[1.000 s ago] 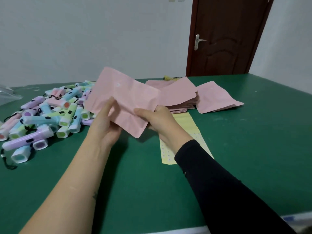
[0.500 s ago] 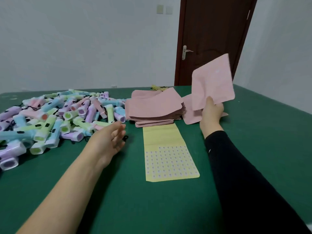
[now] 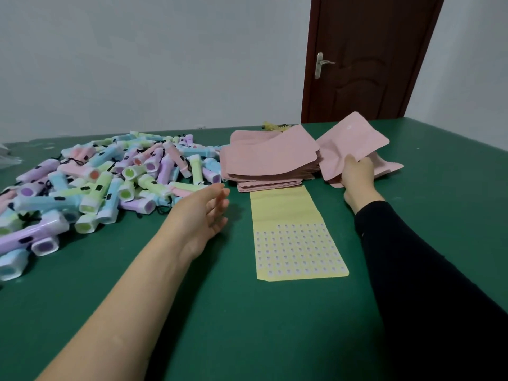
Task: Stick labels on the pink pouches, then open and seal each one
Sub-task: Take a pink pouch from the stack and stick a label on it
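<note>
Pink pouch [image 3: 354, 141] in my right hand [image 3: 357, 174] — thumb on top, fingers curled beneath, pinching its near edge — tilts over the loose pouches [image 3: 393, 167] right of centre. I judge the done ones go there, kept apart from the main stack [image 3: 269, 163] at centre. My left hand [image 3: 203, 215] hovers empty near that stack, fingers loosely spread, placed to take another. Between my arms lies the yellow label sheet [image 3: 297, 243], within easy reach — pastel flashlights [image 3: 104, 182] heap at the left.

1 head view — forward and down, close over table [image 3: 247, 312]
</note>
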The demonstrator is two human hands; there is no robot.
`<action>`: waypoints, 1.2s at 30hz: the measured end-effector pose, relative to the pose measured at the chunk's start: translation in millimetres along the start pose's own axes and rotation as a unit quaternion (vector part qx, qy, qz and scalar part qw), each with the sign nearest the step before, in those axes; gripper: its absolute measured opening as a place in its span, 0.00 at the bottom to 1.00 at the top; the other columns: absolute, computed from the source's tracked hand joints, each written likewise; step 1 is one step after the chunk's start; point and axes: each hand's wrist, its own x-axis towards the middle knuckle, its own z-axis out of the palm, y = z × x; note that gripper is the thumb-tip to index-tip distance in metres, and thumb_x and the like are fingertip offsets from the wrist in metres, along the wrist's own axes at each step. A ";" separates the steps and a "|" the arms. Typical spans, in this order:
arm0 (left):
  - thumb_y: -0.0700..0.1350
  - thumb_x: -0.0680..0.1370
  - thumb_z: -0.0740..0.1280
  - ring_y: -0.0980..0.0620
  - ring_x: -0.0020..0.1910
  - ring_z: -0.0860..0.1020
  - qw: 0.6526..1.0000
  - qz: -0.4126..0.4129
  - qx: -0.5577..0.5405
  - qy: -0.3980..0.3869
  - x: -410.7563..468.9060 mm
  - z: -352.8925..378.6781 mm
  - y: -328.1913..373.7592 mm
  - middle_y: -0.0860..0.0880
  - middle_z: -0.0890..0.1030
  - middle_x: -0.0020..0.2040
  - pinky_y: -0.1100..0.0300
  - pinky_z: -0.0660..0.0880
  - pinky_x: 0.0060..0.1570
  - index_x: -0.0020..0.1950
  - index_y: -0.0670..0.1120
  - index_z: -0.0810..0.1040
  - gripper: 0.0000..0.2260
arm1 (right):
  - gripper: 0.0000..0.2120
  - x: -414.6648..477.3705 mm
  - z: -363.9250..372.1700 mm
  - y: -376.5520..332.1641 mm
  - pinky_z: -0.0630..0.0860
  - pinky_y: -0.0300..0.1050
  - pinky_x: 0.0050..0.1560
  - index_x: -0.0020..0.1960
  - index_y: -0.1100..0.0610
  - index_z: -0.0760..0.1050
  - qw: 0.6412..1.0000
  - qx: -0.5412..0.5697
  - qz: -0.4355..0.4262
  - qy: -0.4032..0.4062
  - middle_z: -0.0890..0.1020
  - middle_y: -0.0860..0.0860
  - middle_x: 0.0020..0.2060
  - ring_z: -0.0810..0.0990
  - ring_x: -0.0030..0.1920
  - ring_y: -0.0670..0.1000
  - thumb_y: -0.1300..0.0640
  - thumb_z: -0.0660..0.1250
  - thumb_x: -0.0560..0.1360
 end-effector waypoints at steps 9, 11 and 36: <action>0.48 0.80 0.68 0.59 0.37 0.77 1.000 -0.004 -0.004 0.000 -2.3 2.2 0.4 0.56 0.80 0.36 0.59 0.74 0.48 0.48 0.47 0.81 0.06 | 0.16 0.9 -4.5 1.7 0.68 0.44 0.53 0.68 0.62 0.65 0.995 -0.077 -0.055 0.043 0.74 0.56 0.60 0.71 0.52 0.54 0.60 0.51 0.82; 0.48 0.79 0.68 0.59 0.37 0.77 1.000 -0.004 -0.004 -0.001 -2.7 2.4 0.7 0.55 0.80 0.36 0.59 0.74 0.48 0.47 0.47 0.82 0.06 | 0.16 2.8 -6.8 4.1 0.69 0.45 0.53 0.67 0.62 0.66 0.993 -0.094 -0.049 0.047 0.75 0.57 0.61 0.72 0.53 0.55 0.60 0.52 0.82; 0.47 0.80 0.67 0.60 0.35 0.77 1.000 -0.009 -0.010 -0.015 -2.5 4.7 -0.9 0.57 0.81 0.36 0.60 0.74 0.44 0.54 0.48 0.79 0.05 | 0.24 -26.1 -14.7 -11.6 0.71 0.42 0.54 0.72 0.57 0.65 0.989 -0.089 0.033 0.111 0.50 0.55 0.78 0.71 0.55 0.54 0.66 0.59 0.76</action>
